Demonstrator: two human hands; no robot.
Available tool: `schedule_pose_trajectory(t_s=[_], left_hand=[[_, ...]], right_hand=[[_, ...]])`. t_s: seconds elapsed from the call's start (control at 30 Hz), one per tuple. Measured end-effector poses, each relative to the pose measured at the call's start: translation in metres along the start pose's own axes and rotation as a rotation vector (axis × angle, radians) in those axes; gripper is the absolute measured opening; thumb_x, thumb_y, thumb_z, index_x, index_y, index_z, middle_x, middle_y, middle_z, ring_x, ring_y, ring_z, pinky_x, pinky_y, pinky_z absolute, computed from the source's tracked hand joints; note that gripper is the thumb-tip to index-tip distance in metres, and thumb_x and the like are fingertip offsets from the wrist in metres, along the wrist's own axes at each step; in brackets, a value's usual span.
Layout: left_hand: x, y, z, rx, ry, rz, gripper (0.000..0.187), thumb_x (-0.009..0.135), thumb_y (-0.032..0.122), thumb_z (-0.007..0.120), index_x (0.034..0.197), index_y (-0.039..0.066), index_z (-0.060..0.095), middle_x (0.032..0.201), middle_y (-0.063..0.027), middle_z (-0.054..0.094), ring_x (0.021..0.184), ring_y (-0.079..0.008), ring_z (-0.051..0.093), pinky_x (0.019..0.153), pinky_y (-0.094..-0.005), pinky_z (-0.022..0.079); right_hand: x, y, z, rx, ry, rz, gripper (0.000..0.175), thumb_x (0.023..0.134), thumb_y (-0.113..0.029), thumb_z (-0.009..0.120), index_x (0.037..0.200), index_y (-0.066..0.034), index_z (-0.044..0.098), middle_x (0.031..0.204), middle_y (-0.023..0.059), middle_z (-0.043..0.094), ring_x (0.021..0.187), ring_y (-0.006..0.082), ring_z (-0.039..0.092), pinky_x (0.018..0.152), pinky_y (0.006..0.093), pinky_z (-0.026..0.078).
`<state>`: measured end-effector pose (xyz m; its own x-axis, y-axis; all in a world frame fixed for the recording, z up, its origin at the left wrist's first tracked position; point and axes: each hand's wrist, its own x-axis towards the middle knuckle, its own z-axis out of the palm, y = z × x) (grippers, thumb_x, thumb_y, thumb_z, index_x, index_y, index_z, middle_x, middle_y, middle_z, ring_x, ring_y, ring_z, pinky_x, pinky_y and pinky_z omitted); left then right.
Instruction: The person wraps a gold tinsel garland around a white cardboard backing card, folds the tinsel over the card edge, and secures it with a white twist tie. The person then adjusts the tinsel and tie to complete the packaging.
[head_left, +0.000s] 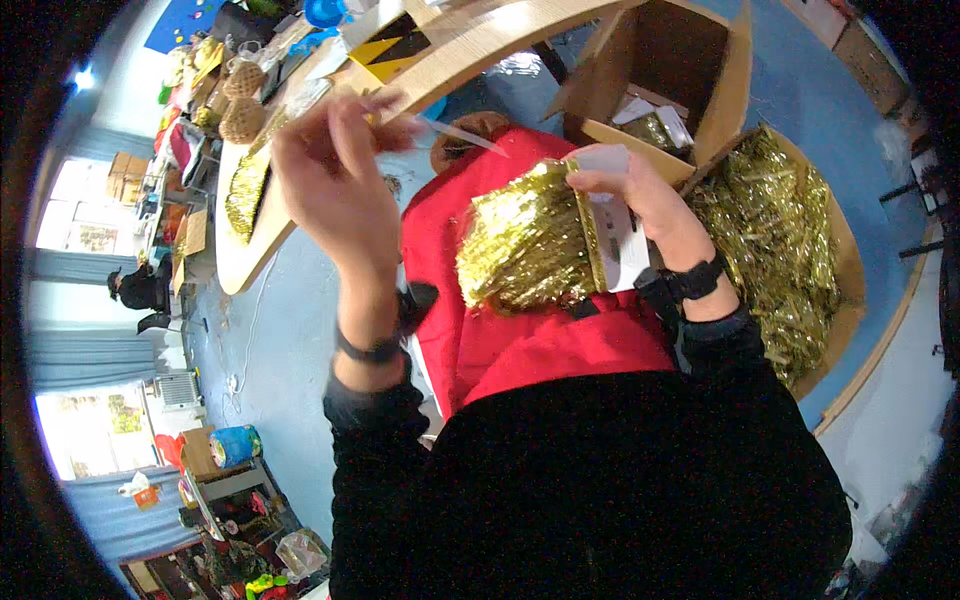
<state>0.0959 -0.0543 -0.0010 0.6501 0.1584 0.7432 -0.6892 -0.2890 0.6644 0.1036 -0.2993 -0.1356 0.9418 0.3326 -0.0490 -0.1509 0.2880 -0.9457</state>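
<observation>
My right hand (637, 187) grips the top edge of a white card (619, 251) joined to a bundle of gold tinsel fringe (525, 240), above the red cloth (495, 352) over my lap. My left hand (337, 165) is raised near the table edge, blurred, with its fingers bent. A thin translucent strip (469, 137) runs from near its fingertips towards the fringe; whether the fingers pinch it, I cannot tell. A loose heap of gold tinsel (780, 247) lies on cardboard to the right.
An open cardboard box (720, 90) holding carded tinsel stands ahead on the right. The curved wooden table (480, 34) crosses the front and left, with a gold tinsel piece (247, 195) and woven balls (241, 120). A person (142, 289) in dark clothes is far left. A white cable (251, 330) lies on the floor.
</observation>
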Motion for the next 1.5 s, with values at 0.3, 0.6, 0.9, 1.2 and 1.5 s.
schedule_pose_trajectory(t_s=[0.3, 0.6, 0.9, 1.2, 1.5], left_hand=[[-0.1, 0.005, 0.02, 0.112, -0.157, -0.06, 0.014, 0.099, 0.003, 0.061, 0.108, -0.003, 0.054, 0.089, -0.0141, 0.072, 0.082, -0.017, 0.072, 0.073, -0.0254, 0.055], [-0.107, -0.01, 0.02, 0.105, -0.459, -0.307, 0.012, 0.088, 0.001, 0.074, 0.1, 0.0, 0.073, 0.099, -0.0107, 0.074, 0.089, -0.0177, 0.072, 0.079, -0.0289, 0.057], [-0.115, -0.004, 0.001, 0.235, -0.476, 0.15, 0.024, 0.084, 0.002, 0.075, 0.107, 0.006, 0.074, 0.1, -0.0071, 0.074, 0.093, -0.021, 0.073, 0.077, -0.0301, 0.058], [-0.12, -0.009, 0.004, 0.225, -0.596, 0.158, 0.032, 0.082, 0.002, 0.075, 0.113, 0.009, 0.072, 0.107, -0.0058, 0.073, 0.091, -0.022, 0.073, 0.075, -0.0326, 0.059], [-0.124, -0.022, 0.011, 0.229, -0.518, -0.047, 0.023, 0.084, 0.003, 0.075, 0.106, 0.006, 0.071, 0.099, -0.0091, 0.074, 0.085, -0.0255, 0.072, 0.072, -0.0319, 0.057]], right_hand=[[-0.001, 0.003, 0.012, 0.034, -0.049, 0.037, 0.031, 0.081, -0.023, 0.081, 0.103, -0.0026, 0.074, 0.098, 0.0031, 0.073, 0.091, 0.0111, 0.067, 0.083, 0.0281, 0.05], [0.003, 0.012, 0.009, 0.008, -0.03, 0.028, 0.023, 0.085, -0.019, 0.078, 0.102, -0.003, 0.074, 0.096, 0.0026, 0.073, 0.087, 0.0109, 0.066, 0.08, 0.0263, 0.05], [0.002, 0.012, 0.01, -0.033, 0.0, 0.02, 0.025, 0.085, -0.02, 0.079, 0.102, -0.0025, 0.074, 0.095, 0.0022, 0.073, 0.085, 0.0102, 0.066, 0.077, 0.026, 0.051], [0.001, 0.007, 0.015, -0.047, 0.007, -0.004, 0.025, 0.085, -0.022, 0.08, 0.101, -0.003, 0.074, 0.095, 0.002, 0.073, 0.086, 0.0094, 0.066, 0.076, 0.0258, 0.051], [-0.001, 0.006, 0.02, 0.026, -0.019, -0.049, 0.023, 0.086, -0.019, 0.078, 0.101, -0.0027, 0.073, 0.094, 0.0021, 0.073, 0.085, 0.0101, 0.066, 0.078, 0.0269, 0.052]])
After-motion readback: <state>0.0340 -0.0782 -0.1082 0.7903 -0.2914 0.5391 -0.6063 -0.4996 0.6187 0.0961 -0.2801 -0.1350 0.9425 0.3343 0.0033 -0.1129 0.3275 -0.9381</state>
